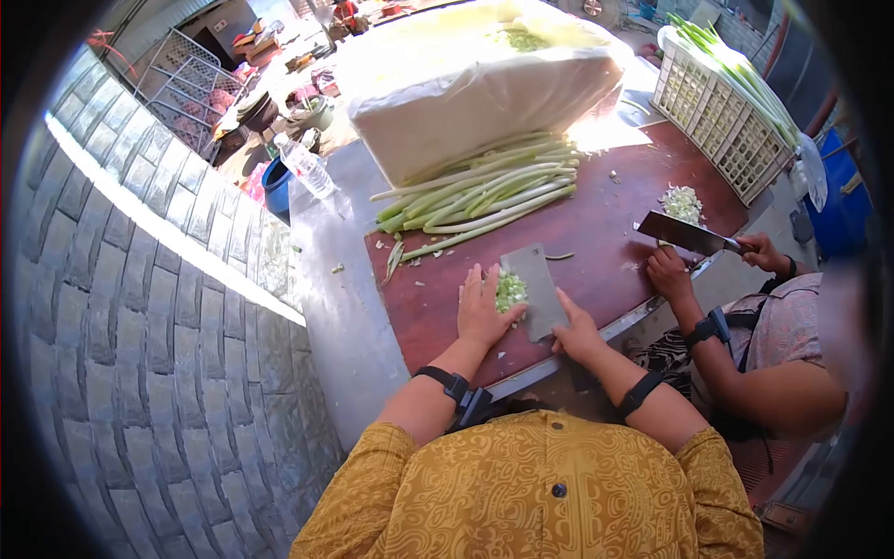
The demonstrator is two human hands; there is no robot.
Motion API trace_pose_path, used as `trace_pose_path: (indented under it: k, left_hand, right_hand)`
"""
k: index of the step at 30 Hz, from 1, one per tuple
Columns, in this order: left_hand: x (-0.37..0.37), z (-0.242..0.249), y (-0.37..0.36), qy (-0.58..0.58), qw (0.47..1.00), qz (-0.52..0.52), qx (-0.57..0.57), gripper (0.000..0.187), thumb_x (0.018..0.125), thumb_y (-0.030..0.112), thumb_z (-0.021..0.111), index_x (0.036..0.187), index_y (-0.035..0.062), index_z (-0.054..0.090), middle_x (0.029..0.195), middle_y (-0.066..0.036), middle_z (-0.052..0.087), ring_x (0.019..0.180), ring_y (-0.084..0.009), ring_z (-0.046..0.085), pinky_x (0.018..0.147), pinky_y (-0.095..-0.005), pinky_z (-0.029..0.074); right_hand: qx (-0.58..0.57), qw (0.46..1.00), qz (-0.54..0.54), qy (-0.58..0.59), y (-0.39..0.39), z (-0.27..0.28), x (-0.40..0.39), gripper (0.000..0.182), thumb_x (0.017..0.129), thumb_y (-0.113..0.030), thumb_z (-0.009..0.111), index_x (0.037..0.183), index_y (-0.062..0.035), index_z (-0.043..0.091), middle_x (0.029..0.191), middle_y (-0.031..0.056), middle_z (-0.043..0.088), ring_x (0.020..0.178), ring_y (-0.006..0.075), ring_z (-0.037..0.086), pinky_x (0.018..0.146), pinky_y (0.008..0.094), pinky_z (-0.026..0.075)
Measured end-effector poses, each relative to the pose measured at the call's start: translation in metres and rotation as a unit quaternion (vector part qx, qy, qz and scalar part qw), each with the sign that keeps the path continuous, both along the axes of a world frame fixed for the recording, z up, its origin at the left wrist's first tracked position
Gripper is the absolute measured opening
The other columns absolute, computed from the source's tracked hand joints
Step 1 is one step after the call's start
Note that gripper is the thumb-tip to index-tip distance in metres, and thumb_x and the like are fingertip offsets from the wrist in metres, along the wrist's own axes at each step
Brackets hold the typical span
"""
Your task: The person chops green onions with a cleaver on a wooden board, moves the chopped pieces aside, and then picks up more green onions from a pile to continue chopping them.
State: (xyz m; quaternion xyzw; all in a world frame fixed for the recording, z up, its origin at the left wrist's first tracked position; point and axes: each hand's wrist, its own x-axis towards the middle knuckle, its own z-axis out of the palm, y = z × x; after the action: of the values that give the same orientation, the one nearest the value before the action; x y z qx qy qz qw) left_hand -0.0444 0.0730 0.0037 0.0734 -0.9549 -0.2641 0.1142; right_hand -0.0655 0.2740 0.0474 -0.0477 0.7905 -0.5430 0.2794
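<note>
My right hand (579, 333) is closed around the handle of a cleaver (535, 296), whose broad grey blade lies nearly flat over the dark red board (424, 321). Against the blade's left edge sits a small pile of chopped green onion (509, 291). My left hand (482, 312) rests on the other side of that pile, fingers stretched out and touching it. Whole green onion stalks (494, 191) lie in a loose heap across the board beyond both hands. The cleaver's handle is mostly hidden by my fingers.
At right, a co-worker's hands (669, 272) work with another cleaver (684, 233) near chopped white pieces (682, 203). A plastic-lined white box (466, 116) stands behind the stalks. A crate (717, 121) holds more green onions. A water bottle (305, 166) stands left; a brick wall (158, 354) borders the table.
</note>
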Motion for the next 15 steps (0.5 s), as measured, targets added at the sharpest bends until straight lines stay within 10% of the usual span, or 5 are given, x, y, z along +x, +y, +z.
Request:
trace_pose_path:
  k: [15]
  left_hand:
    - [-0.005, -0.013, -0.012, 0.122, 0.983, -0.008, 0.137, 0.044, 0.078, 0.028, 0.069, 0.113, 0.0023, 0.062, 0.130, -0.023, 0.050, 0.122, -0.0392, 0.045, 0.104, -0.0437, 0.035]
  right_hand:
    - [-0.141, 0.986, -0.039, -0.077, -0.065, -0.003, 0.028, 0.079, 0.077, 0.014, 0.049, 0.148, -0.0048, 0.020, 0.102, 0.0139, 0.059, 0.051, 0.0135, 0.055, 0.047, 0.0265, 0.048]
